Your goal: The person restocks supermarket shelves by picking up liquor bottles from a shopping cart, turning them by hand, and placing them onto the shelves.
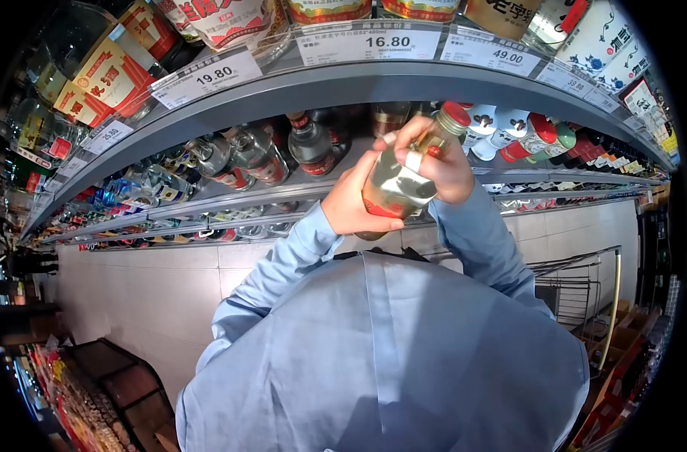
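A clear glass liquor bottle with a red cap and a red-and-gold label is tilted in front of my chest, its cap pointing up and to the right. My left hand wraps round the lower body, thumb across the label. Higher up, near the shoulder and neck, the fingers of my right hand are closed against the glass. Small white patches show at the fingers; whether they are cloth, tape or glare I cannot make out. Behind the hands, several similar clear bottles stand on the shelf below the price strip.
An upper shelf edge with price tags curves above my hands. White bottles stand right of them. A wire cart is at my right on the tiled floor. Packed goods fill the lower left.
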A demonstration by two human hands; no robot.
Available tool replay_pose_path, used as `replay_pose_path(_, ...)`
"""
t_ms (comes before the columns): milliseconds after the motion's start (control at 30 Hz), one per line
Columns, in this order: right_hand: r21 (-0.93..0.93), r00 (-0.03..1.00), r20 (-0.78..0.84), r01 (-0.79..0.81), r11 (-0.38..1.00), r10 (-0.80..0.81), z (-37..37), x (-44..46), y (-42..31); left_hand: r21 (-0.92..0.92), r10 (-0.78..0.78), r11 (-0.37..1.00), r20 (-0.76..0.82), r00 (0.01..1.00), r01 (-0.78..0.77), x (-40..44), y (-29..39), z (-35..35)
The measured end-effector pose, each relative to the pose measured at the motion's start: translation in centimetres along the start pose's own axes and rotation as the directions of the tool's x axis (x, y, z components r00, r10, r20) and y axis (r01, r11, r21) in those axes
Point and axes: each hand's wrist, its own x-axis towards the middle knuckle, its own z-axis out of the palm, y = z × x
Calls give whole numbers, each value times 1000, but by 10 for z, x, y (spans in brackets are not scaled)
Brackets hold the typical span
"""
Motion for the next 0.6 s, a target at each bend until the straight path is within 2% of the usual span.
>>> replay_pose_path(33, 103, 999, -45, 14, 995, -9, -1, -1, 8, -185, -40, 981, 84, 996, 55, -3, 2, -7)
replay_pose_path(67, 201, 991, -116, -41, 979, 65, 0, -3, 12, -500, -130, 841, 181, 975, 205, -7, 0, -12)
replay_pose_path(133, 436, 964, -170, -111, 893, 202, -1, -8, 23, -531, -85, 817, 275, 958, 225, -15, -6, -18)
replay_pose_path(167, 412, 966, -198, -71, 908, 166, 0, -13, 26, -491, -96, 838, 297, 950, 238, -20, -7, -18)
replay_pose_path(267, 437, 939, -315, 16, 899, 137, 6, -22, 32, -791, -254, 456, 323, 912, 408, -40, -10, -15)
replay_pose_path(300, 435, 944, -309, 33, 900, 115, 4, -21, 39, -811, -266, 403, 341, 902, 425, -44, -6, -16)
replay_pose_path(400, 491, 942, -303, 25, 871, 143, 7, -29, 35, -767, -272, 431, 393, 878, 476, -48, -3, -12)
replay_pose_path(433, 479, 908, -363, -10, 878, 209, 7, -31, 33, -768, -278, 415, 404, 871, 488, -49, -3, -11)
replay_pose_path(533, 552, 901, -388, 59, 832, 193, 3, -35, 36, -758, -350, 374, 419, 838, 535, -45, 6, -9)
replay_pose_path(567, 558, 895, -395, 53, 828, 209, 1, -36, 36, -784, -351, 300, 439, 827, 543, -44, 6, -8)
replay_pose_path(600, 564, 888, -402, 47, 824, 224, -1, -37, 36, -779, -360, 305, 438, 824, 547, -41, 10, -7)
